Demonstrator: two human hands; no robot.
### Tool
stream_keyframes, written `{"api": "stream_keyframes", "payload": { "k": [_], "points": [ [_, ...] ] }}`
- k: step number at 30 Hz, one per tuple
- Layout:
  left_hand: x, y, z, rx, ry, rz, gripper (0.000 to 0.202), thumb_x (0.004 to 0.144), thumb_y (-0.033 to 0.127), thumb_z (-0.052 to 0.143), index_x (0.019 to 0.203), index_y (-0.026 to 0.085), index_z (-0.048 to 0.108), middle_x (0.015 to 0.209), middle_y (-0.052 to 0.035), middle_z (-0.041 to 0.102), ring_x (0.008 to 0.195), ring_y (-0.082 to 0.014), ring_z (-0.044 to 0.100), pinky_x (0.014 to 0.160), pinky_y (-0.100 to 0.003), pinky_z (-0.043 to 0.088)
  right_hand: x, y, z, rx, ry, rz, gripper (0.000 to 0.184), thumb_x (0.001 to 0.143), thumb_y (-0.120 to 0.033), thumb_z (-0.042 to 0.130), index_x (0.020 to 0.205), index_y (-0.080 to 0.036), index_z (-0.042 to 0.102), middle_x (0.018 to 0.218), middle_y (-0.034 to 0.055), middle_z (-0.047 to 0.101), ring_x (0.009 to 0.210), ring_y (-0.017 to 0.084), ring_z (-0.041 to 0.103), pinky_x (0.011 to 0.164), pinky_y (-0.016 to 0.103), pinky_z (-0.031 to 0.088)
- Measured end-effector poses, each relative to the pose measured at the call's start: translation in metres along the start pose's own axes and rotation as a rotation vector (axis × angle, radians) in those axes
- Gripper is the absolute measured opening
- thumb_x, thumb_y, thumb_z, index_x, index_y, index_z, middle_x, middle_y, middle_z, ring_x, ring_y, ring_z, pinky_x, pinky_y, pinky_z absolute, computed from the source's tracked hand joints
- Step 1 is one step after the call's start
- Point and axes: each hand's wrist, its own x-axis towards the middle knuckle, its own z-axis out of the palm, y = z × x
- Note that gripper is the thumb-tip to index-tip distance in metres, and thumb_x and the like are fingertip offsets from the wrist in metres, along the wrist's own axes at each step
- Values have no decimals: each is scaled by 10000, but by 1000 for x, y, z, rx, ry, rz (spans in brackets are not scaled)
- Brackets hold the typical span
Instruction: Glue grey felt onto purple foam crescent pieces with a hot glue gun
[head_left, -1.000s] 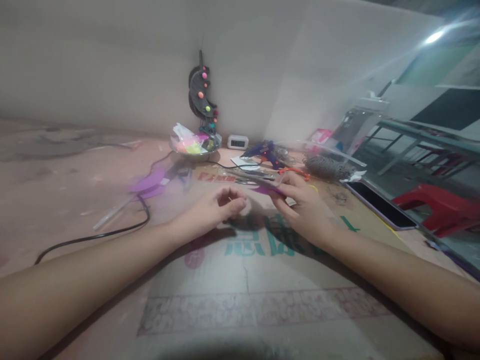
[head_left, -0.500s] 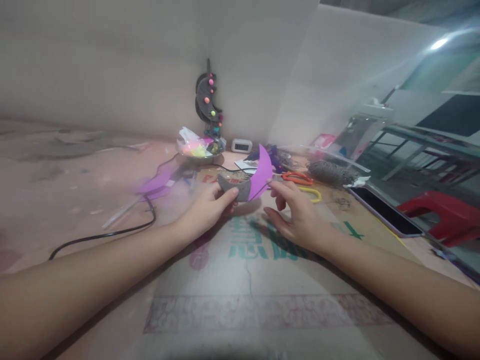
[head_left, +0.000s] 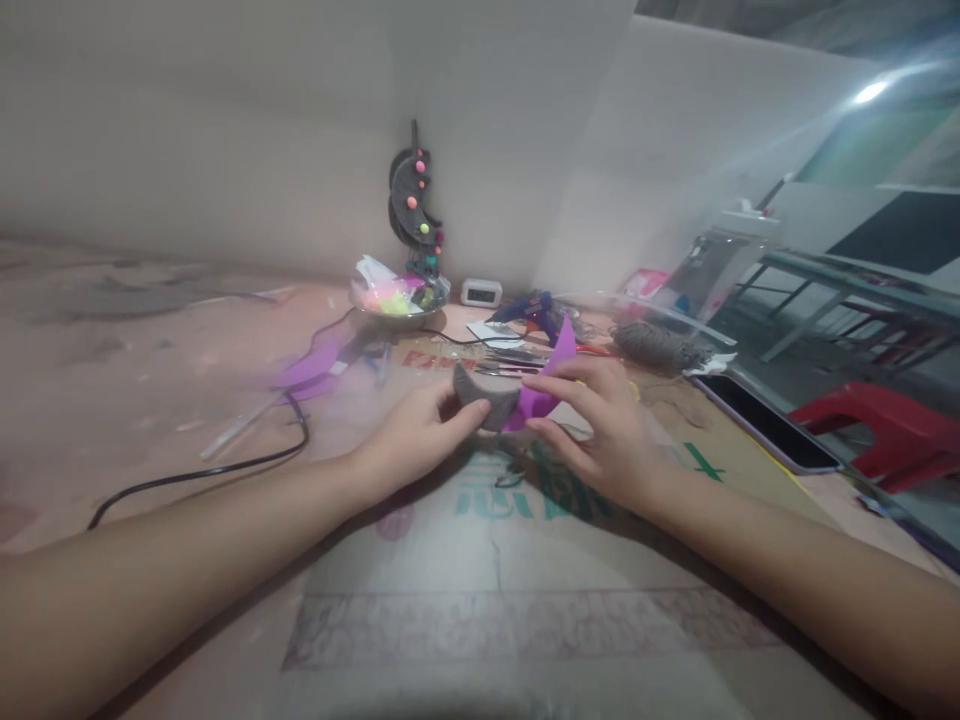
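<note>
A purple crescent cutout (head_left: 541,402), probably foam or card, has its left part wrapped in dark grey yarn (head_left: 491,398). My left hand (head_left: 420,420) pinches the wrapped part, thumb in front. At the purple end, the fingertips of my right hand (head_left: 600,420) are bent over the crescent, with the thumb below; the purple tip rises behind those fingers. A loose dark strand (head_left: 510,478) hangs under the crescent, above the printed cardboard (head_left: 480,560).
Behind are a bowl of colourful bits (head_left: 397,318), a yarn-wrapped crescent decoration with pompoms (head_left: 411,200), a small digital clock (head_left: 481,293) and a blue glue gun (head_left: 536,312). A grey yarn bundle (head_left: 656,345) and phone (head_left: 765,420) lie right; a black cable (head_left: 217,466) runs left.
The crescent has tilted and come slightly lower and rightward. My right hand has gone from holding a strand out beside it to having its fingers over the purple part.
</note>
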Motion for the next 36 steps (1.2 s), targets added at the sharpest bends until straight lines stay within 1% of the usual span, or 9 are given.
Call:
{"api": "stream_keyframes", "payload": {
  "k": [2,5,10,16,21,25,28,30,36],
  "points": [
    [-2,3,1,23,-30,21,238,889,365,511,950,180,647,856,-28,688,789,-187,616,676,-270,454,-3,4,10,-32,-36,-4,371,843,-380,654,1168,-204,617,1185,141,602,1149,296,530,993,523,394],
    [-4,4,1,132,-50,63,242,886,365,510,966,182,646,905,-32,695,793,-188,612,682,-276,451,-7,7,19,-12,-79,-36,360,832,-407,665,1143,-229,630,1258,122,595,1270,314,457,1103,588,263],
    [-6,4,2,327,-93,110,260,896,381,485,880,164,628,789,-31,653,692,-165,563,616,-267,405,-6,5,21,67,-62,-35,162,854,-334,656,1002,-266,664,1042,33,704,1155,244,547,1114,547,271],
    [-8,5,3,384,-123,113,307,894,417,479,893,155,637,780,-44,639,685,-168,550,605,-269,393,-1,-1,15,190,-59,31,9,860,-245,654,862,-246,662,831,6,729,980,215,606,1034,489,355],
    [-6,4,2,257,-80,81,250,885,387,504,853,175,632,783,-26,650,690,-166,560,613,-259,404,3,-6,4,235,-31,99,103,912,-248,556,830,-235,615,786,25,688,874,202,606,939,447,413],
    [0,1,0,74,-13,13,232,871,384,528,808,182,624,715,-4,619,671,-163,547,614,-253,405,0,-9,-3,265,-25,-23,162,956,-266,436,830,-239,533,760,26,640,783,188,578,908,442,425],
    [5,0,-2,13,56,-56,246,865,369,540,715,179,583,593,28,534,586,-137,489,581,-242,379,-5,-11,-2,284,-97,-113,189,969,-292,405,816,-233,499,758,31,619,786,185,550,909,430,431],
    [7,0,-4,-10,94,-89,266,862,360,543,669,177,554,570,34,508,570,-128,472,569,-236,371,-7,-10,0,303,-136,-137,215,976,-321,396,807,-231,493,749,28,609,776,181,534,897,411,434],
    [11,-8,-5,-146,129,-138,287,862,408,543,695,175,538,610,22,532,570,-118,482,540,-227,361,-9,-1,11,280,-138,-9,308,964,-422,432,746,-218,508,675,15,562,715,177,491,782,361,422]
  ]
}}
